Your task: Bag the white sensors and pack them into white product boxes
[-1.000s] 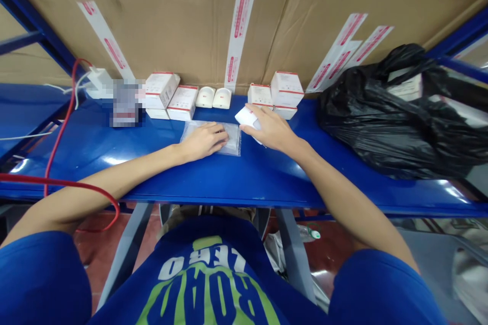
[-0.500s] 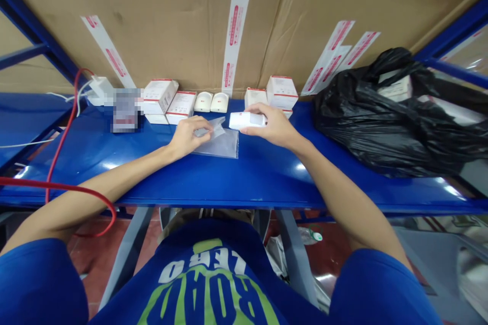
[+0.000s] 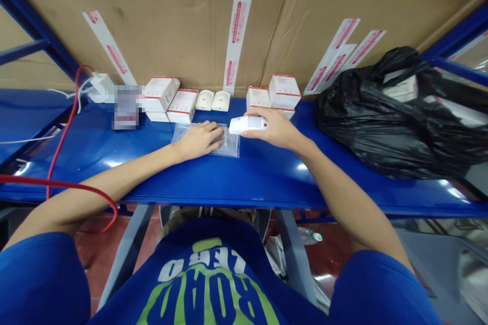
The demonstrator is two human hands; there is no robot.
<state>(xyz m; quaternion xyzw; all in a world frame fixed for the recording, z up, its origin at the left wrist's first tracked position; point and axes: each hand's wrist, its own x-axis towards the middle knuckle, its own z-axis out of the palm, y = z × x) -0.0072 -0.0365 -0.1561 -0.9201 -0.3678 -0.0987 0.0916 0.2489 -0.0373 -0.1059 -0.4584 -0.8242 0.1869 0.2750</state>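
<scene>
My left hand (image 3: pixel 201 140) lies palm down on a clear plastic bag (image 3: pixel 230 149), its fingers stretched out and slightly apart. The bag is spread on the blue tabletop, partly hidden beneath that hand. Just right of it, my right hand (image 3: pixel 275 128) grips a white motion sensor (image 3: pixel 239 125) by its right end, thumb on the near side and fingers on the far side. A greyish panel shows on the sensor's upper face. Behind the bag stand two similar cream sensors (image 3: pixel 205 100) (image 3: pixel 221 101), side by side against the cardboard.
White boxes with red edges stand at back left (image 3: pixel 158 92) and back right (image 3: pixel 284 90). A black plastic bag (image 3: pixel 366 122) with boxes inside fills the right side. A red cable (image 3: pixel 61 150) and white plug (image 3: pixel 101 86) are at left. Cardboard (image 3: pixel 171 25) walls the back.
My left hand has let go of the bag's lifted edge and now rests flat on it; the bag lies flatter. The sensor in my right hand has turned slightly.
</scene>
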